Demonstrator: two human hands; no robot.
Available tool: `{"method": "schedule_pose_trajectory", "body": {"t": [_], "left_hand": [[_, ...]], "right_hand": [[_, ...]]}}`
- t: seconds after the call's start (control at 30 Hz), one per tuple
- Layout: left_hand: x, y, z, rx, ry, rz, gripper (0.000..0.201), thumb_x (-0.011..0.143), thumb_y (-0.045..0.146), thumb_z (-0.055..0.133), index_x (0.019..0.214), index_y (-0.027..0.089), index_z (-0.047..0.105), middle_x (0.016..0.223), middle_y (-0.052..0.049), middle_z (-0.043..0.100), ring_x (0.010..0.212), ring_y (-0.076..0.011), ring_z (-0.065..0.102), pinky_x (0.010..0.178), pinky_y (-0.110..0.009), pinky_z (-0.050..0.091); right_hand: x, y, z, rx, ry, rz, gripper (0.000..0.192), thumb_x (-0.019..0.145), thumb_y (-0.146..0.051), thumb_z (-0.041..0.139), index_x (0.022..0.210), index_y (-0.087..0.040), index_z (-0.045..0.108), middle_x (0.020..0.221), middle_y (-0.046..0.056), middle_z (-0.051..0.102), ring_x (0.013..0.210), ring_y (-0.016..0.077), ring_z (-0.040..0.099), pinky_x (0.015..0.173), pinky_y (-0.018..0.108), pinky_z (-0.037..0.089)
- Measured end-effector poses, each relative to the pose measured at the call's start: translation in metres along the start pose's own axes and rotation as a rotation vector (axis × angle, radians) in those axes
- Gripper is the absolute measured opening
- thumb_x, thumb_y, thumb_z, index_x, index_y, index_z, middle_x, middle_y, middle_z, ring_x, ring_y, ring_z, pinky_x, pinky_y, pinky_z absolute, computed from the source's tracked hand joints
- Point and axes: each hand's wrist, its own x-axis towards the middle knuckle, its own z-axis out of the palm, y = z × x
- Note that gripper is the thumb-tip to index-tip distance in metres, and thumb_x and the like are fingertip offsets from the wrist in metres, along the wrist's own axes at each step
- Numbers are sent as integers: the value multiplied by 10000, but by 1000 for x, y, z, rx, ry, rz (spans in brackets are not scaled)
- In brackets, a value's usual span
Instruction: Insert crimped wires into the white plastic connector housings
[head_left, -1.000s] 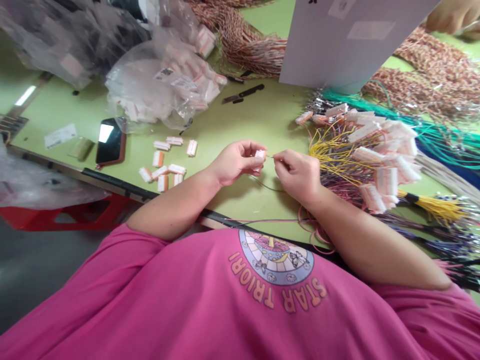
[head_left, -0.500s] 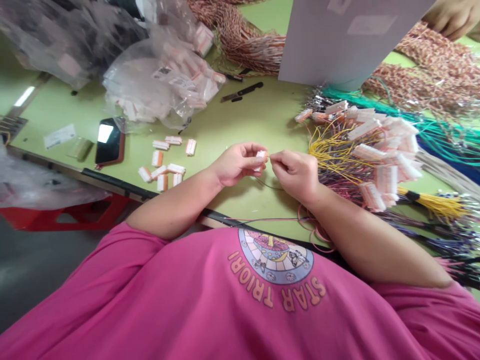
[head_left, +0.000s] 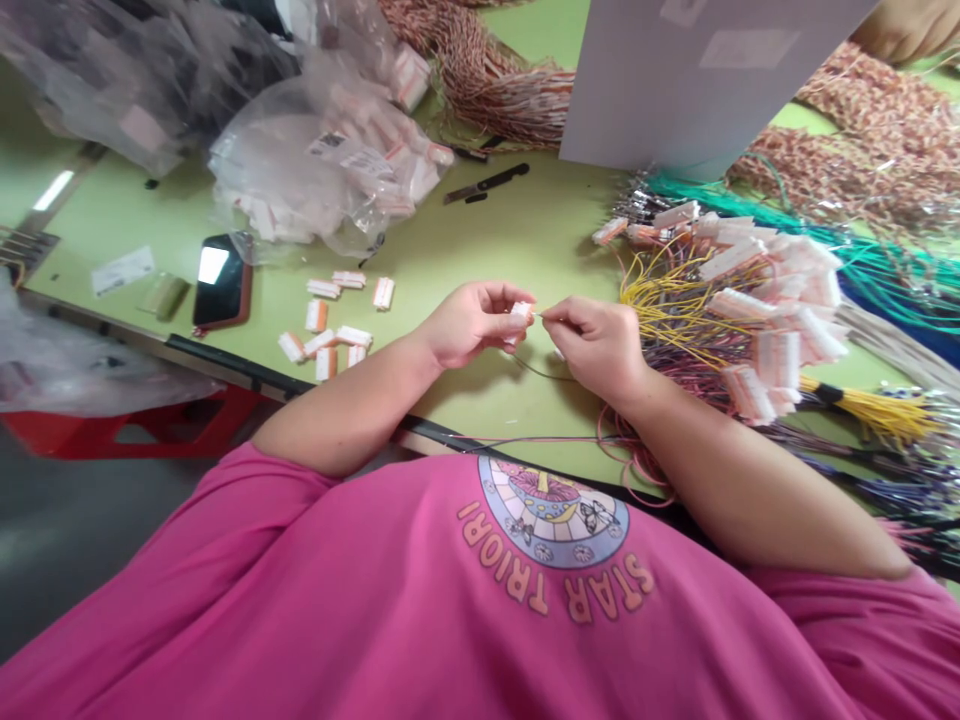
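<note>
My left hand [head_left: 480, 322] pinches a small white and orange connector housing [head_left: 521, 312] between thumb and fingers, above the green table. Just to its right, my right hand [head_left: 592, 338] is closed in a pinch on a thin wire [head_left: 538, 315], its tip pointing at the housing's side. Whether the tip is inside the housing is too small to tell. A dark wire [head_left: 536, 370] loops below, between the two hands. Several loose connector housings [head_left: 322, 340] lie left of my left hand. Beside my right wrist is a bundle of yellow wires [head_left: 660, 305] with white housings [head_left: 776, 360].
A plastic bag of housings [head_left: 330, 170] lies at the back left, near a phone [head_left: 223, 283] and a folding knife [head_left: 487, 184]. A grey panel [head_left: 697, 90] stands upright at the back. Green wires [head_left: 870, 260] lie right. Another person's hand [head_left: 907, 30] shows at top right.
My right hand has shifted very slightly, and a little more of the wire tip shows between the hands. My left hand keeps its hold on the housing.
</note>
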Motion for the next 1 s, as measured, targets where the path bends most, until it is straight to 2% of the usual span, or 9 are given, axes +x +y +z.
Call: {"method": "schedule_pose_trajectory", "body": {"t": [0.2, 0.33, 0.43, 0.5, 0.63, 0.77, 1.0], "left_hand": [[1, -3, -2, 82, 32, 24, 379, 596, 163, 886, 898, 110, 664, 681, 2, 675, 525, -85, 594, 510, -241, 483], [2, -2, 1, 21, 29, -35, 280, 687, 103, 806, 914, 105, 641, 702, -6, 674, 519, -81, 589, 505, -239, 473], [1, 0, 9, 57, 42, -104, 254, 732, 39, 751, 945, 95, 625, 658, 12, 652, 489, -71, 582, 548, -253, 501], [2, 1, 12, 87, 43, -102, 264, 734, 19, 744, 959, 84, 621, 631, 29, 634, 489, -60, 582, 568, -247, 503], [8, 0, 11, 127, 25, -80, 251, 741, 59, 757, 965, 80, 646, 656, 26, 633, 526, -62, 583, 594, -269, 513], [11, -4, 7, 157, -2, -42, 246, 737, 94, 766, 963, 92, 670, 668, 23, 637, 555, -63, 582, 613, -269, 518], [9, -9, 8, 89, -56, -29, 275, 671, 106, 804, 896, 114, 647, 615, 34, 635, 550, -80, 589, 609, -278, 527]], "right_hand": [[0, 5, 1, -93, -65, 3, 234, 846, -205, 536, 791, -190, 764, 738, 22, 741, 662, 144, 642, 645, 257, 443], [-1, 7, 2, -81, -70, 9, 269, 859, -259, 527, 822, -183, 782, 751, 26, 754, 668, 153, 663, 646, 257, 445], [-1, 7, 1, -102, -110, 40, 299, 854, -315, 513, 842, -204, 790, 792, 38, 773, 692, 180, 687, 647, 277, 458], [1, 7, -1, -130, -117, 91, 311, 831, -369, 513, 832, -215, 783, 801, 59, 777, 701, 206, 697, 648, 303, 470], [7, 5, -4, -153, -125, 204, 319, 743, -474, 530, 734, -233, 740, 668, 79, 732, 595, 242, 662, 592, 364, 464], [9, 3, -7, -113, -146, 288, 230, 712, -467, 571, 682, -277, 697, 639, 87, 718, 588, 282, 660, 571, 415, 453], [6, 13, -2, -206, -135, 230, 260, 730, -529, 528, 690, -302, 650, 636, 79, 711, 578, 322, 668, 546, 422, 431]]}}
